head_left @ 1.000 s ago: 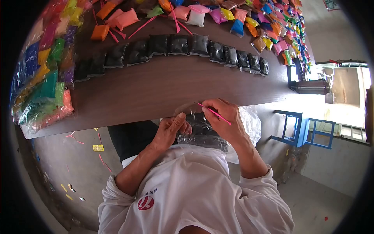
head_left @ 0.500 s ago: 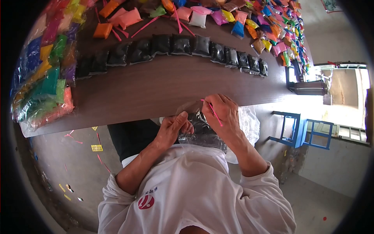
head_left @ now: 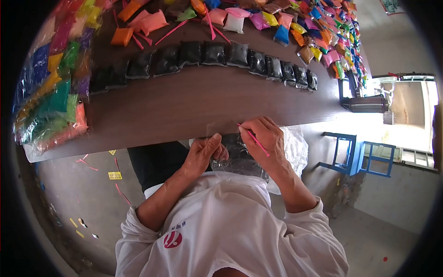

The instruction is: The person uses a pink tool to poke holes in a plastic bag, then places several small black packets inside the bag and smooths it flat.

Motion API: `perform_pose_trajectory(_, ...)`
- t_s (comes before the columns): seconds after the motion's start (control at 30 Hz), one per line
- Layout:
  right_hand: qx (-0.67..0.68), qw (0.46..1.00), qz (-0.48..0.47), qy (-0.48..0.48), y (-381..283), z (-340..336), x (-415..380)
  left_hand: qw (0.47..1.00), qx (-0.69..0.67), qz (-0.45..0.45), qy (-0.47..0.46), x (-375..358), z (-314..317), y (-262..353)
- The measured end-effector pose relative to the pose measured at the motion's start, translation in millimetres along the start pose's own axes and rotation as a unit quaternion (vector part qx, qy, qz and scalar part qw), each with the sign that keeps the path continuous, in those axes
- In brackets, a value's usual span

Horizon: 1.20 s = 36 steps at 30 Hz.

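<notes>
Over my lap, at the table's near edge, I have a clear plastic bag (head_left: 237,164). My left hand (head_left: 205,154) is closed on the bag's left side, thumb uppermost. My right hand (head_left: 265,141) is closed at the bag's upper right, with a thin pink plastic strip (head_left: 255,139) held in its fingers and slanting across the hand. Whether those fingers also pinch the bag's edge is hard to see. Beyond my hands, a curved row of black filled packets (head_left: 214,54) lies on the brown table (head_left: 184,101).
Stacked clear bags of coloured packets (head_left: 57,97) stand at the table's left end. Many loose coloured packets (head_left: 314,32) cover the far right, and pink strips (head_left: 173,31) lie near the back. A blue stool (head_left: 353,154) is on the floor at right, beyond a white plastic bag (head_left: 295,147).
My right hand has shifted slightly down, and the pink strip has moved down and right with it. The clear bag's upper part has changed shape. My left hand stays nearly in place.
</notes>
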State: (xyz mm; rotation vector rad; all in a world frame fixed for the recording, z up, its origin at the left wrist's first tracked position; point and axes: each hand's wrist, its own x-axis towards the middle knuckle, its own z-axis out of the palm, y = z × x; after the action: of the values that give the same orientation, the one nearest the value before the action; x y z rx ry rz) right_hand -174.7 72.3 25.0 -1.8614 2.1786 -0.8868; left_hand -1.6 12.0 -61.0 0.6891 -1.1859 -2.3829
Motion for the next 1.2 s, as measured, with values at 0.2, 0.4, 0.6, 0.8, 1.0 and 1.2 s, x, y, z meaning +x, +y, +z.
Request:
perform_pose_trajectory(0.2,-0.026,0.998,-0.053,0.028,3,8,4,1.000,-0.012,0.018,-0.009,2,0,-1)
perform_pose_trajectory(0.4,-0.043,0.998,-0.047,0.020,7,6,11,1.000,-0.023,0.015,-0.015,3,1,-3)
perform_pose_trajectory(0.6,-0.007,0.998,-0.054,0.021,8,4,1,1.000,-0.023,-0.001,-0.008,-2,-1,-2)
perform_pose_trajectory(0.8,-0.036,0.995,-0.090,0.020,8,7,0,1.000,-0.017,-0.005,-0.013,-2,-2,-3)
perform_pose_trajectory(1.0,-0.045,0.994,-0.101,0.002,6,6,9,0.999,-0.033,-0.007,-0.013,-1,-1,-3)
perform_pose_trajectory(1.2,-0.026,0.998,-0.061,-0.011,14,6,12,0.998,-0.056,-0.003,-0.017,-2,-1,-6)
